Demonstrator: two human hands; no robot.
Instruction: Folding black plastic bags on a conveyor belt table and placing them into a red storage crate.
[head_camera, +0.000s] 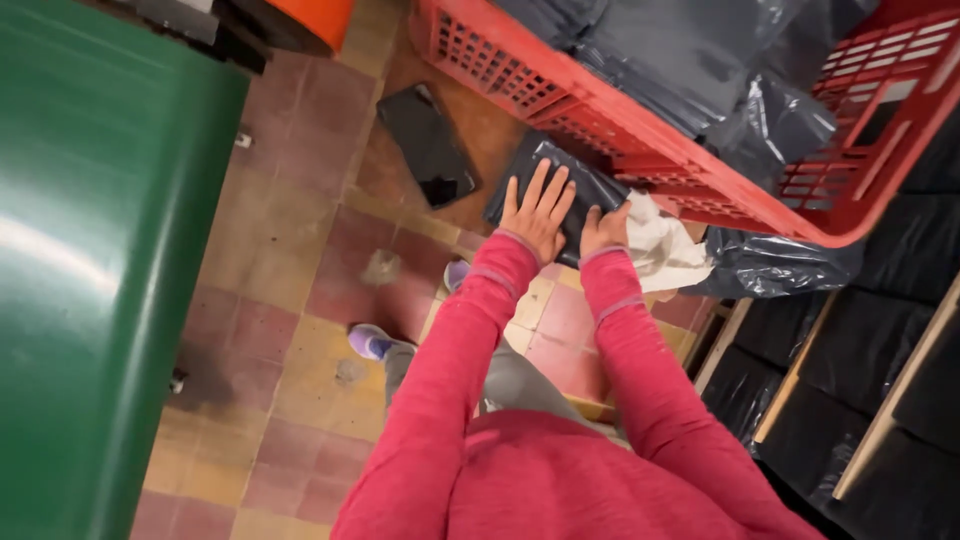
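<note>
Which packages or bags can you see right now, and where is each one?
Flat black plastic package: under both hands, left hand flat on it, right hand at its edge.
Second flat black plastic package: lying on the tiled floor.
Dark plastic bags: piled in the red plastic crate.

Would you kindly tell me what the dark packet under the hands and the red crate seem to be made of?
Dark packet: probably thin plastic film, glossy, with wrinkles and highlights. Red crate: looks like rigid moulded plastic, given its lattice walls and even colour.
</note>
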